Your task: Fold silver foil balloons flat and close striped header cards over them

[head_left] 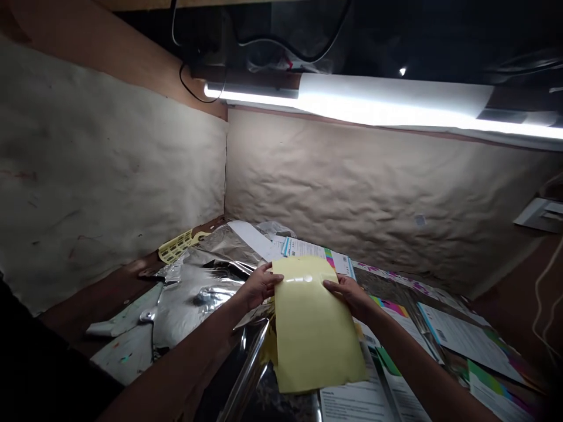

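Observation:
A glossy pale yellow sheet (314, 328) is held up over the cluttered work surface. Its left edge is pinched by my left hand (260, 285), thumb on the front face. On the opposite edge, my right hand (349, 293) grips it with the thumb in front; the fingers behind are mostly hidden. Light from the tube reflects near its top. Silver foil packaging (197, 293) lies to the left of my left hand. Printed cards (303, 251) with coloured corners show behind the sheet.
More printed leaflets (470, 340) are spread to the right. A yellow label sheet (176, 246) leans by the left wall. Crumpled paper covers the back wall (334, 176). A lit tube lamp (387, 108) and dark cables (285, 50) hang above. A switch plate (539, 215) is at the far right.

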Available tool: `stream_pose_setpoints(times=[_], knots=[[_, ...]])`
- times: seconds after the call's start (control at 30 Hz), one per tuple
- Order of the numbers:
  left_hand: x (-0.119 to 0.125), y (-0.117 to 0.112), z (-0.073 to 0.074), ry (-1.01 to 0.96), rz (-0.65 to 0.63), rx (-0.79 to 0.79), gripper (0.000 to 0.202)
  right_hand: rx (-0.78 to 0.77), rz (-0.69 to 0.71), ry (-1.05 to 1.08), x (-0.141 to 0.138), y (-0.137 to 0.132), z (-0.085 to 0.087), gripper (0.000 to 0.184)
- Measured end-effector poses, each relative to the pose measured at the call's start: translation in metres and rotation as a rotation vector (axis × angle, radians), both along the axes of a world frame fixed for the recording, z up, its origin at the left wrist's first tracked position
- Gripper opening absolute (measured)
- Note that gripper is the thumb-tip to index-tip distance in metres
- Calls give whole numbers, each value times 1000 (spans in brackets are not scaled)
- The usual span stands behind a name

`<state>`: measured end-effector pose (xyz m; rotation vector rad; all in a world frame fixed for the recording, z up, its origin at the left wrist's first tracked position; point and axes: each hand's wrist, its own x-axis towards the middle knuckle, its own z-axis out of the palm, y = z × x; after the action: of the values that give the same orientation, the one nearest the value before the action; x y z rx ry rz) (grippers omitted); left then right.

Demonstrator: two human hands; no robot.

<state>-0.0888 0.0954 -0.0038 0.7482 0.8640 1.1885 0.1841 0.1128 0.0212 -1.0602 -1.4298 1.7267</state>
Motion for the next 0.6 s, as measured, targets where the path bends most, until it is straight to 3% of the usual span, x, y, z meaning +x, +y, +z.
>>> stream_pose_setpoints(times=[0.1, 0.17, 0.23, 0.3, 0.37, 0.4, 0.47, 0.53, 0.6], knots=[[1, -2, -1, 35, 61, 139, 120, 5, -1, -20, -3, 0, -3, 48], [0, -2, 1, 136, 26, 305, 113, 43, 10, -35, -5, -1, -2, 54], [-1, -2, 1, 248, -7, 423, 93, 149, -44, -103, -7, -3, 1, 67], [-1, -1, 0, 304, -8, 443, 78, 400, -237, -291, -8, -6, 7, 85], [0, -3, 1, 313, -4, 440, 71, 790, -405, -522, -12, -11, 15, 92], [1, -5, 3, 310, -3, 443, 71, 982, -402, -620, -16, -14, 20, 90], [3, -11, 7, 298, -8, 455, 82, 1244, -233, -738, -26, -19, 30, 78], [6, -17, 12, 261, -15, 458, 104, 1332, -47, -780, -38, -23, 36, 63], [9, -21, 14, 173, 24, 420, 119, 1338, 21, -779, -50, -24, 36, 51]])
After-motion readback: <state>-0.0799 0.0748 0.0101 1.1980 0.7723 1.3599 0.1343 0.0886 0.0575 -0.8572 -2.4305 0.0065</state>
